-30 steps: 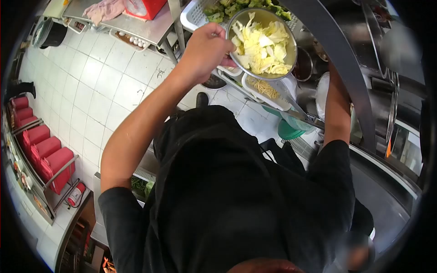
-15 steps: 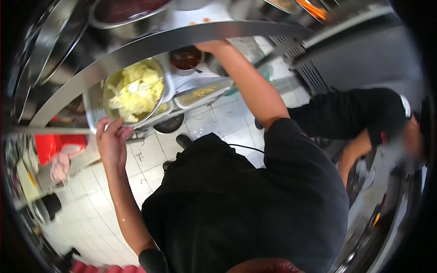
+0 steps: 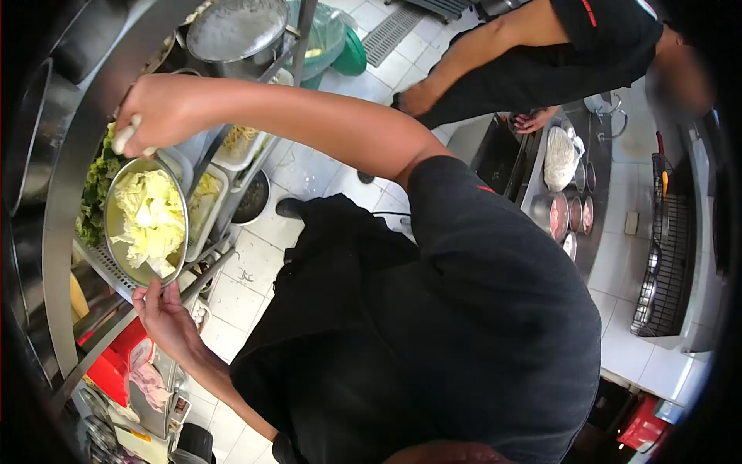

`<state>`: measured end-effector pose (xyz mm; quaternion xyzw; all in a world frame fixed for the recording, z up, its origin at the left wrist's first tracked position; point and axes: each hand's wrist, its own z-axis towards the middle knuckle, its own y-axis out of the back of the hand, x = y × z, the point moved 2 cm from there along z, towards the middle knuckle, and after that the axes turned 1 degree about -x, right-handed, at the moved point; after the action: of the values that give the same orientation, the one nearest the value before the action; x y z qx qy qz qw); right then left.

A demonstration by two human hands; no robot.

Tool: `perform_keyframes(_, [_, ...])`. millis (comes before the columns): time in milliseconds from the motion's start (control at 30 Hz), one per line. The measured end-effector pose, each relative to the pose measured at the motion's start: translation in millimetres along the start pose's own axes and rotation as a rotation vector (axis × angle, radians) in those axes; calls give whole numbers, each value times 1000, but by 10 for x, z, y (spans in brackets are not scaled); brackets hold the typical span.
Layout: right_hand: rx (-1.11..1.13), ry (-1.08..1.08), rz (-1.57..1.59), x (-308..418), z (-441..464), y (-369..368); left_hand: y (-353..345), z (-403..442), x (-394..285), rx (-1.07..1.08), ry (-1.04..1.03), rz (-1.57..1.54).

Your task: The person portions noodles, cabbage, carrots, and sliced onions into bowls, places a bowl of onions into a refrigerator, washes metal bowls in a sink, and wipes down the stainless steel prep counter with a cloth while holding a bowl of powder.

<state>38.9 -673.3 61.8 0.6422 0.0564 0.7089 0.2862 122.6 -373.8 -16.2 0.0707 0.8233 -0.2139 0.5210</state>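
A metal bowl [image 3: 184, 232] holds pale yellow-green cut cabbage [image 3: 151, 216]. My left hand [image 3: 164, 313] grips its near rim, thumb and fingers pinched on the edge. Above the bowl's far rim, my right hand [image 3: 166, 112] is closed around small whitish pieces [image 3: 126, 138] whose kind I cannot make out. Green leafy vegetables [image 3: 97, 185] lie in a perforated white basket [image 3: 116, 274] beside and under the bowl.
A metal shelf bar [image 3: 66, 232] curves along the left. Trays of yellow strips [image 3: 236, 143] and a lidded pot [image 3: 236, 35] stand nearby. A red container [image 3: 124, 359] is below. Another person [image 3: 533, 62] leans at a counter with small bowls [image 3: 576, 213] on the right.
The view has turned. My right hand has come from beside the dark red sauce pot to the bowl's far rim, now with whitish pieces in it. My left hand stays at the bowl's rim.
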Motion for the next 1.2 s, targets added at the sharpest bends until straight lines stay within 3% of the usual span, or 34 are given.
perform_keyframes(233, [47,168,-24,-72,342,-400,-210,-181,-72,-149,-31,110])
perform_keyframes(500, [-26,239,25,-24,262,-556,-102,-177,-14,-127,-17,102])
perform_keyframes(533, [35,258,-83,14,279,-529,-98,-181,-26,-154,-29,100])
perform_keyframes(633, [81,52,46,176,51,-365,-168,-195,-9,-164,-35,71])
perform_keyframes(733, [-81,306,-154,290,-39,-482,-214,-214,-30,-174,-3,4])
perform_keyframes(833, [50,498,-443,187,-134,-762,-315,-167,-52,-107,-18,-52])
perform_keyframes(867, [75,527,-354,207,-176,-752,-336,-184,-59,-101,-16,-60])
perform_keyframes(933, [19,495,-174,248,-109,-573,-361,-190,-68,-108,-23,-83])
perform_keyframes(967, [32,269,-175,282,-69,-413,-350,-192,-66,-120,-23,-93])
perform_keyframes(1000, [-119,395,-307,103,48,-323,-319,-189,-43,-131,-18,-93])
perform_keyframes(1033, [-14,343,-449,31,74,-175,-299,-224,-32,-145,-17,-88])
perform_keyframes(1067, [83,8,-483,12,191,-44,-314,-239,-32,-164,-28,-87])
perform_keyframes(1100, [149,-358,-708,-345,358,9,-293,-273,-35,-191,-38,-87])
perform_keyframes(1200, [130,-235,-1080,-1592,818,590,-180,-323,-34,-238,-87,-154])
